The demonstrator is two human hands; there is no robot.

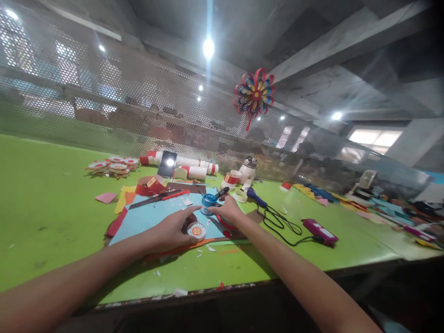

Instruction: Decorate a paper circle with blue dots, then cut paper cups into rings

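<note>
My left hand curls its thumb and fingers around the edge of a small round white piece with an orange pattern, its index finger stretched toward the middle. My right hand has its thumb against the lower side of a clear-and-blue round piece; its other fingers are partly hidden. A dark pen-like stick leans between that piece and the right fingers. Beneath both hands lies a light blue paper sheet on other coloured sheets. Red scissors handles show partly under my right hand.
A long dark blade with a red handle lies on the paper. Behind are a red paper ring, a phone, white rolls and stacked paper rounds. A blue glue gun trails its cord to a purple power strip.
</note>
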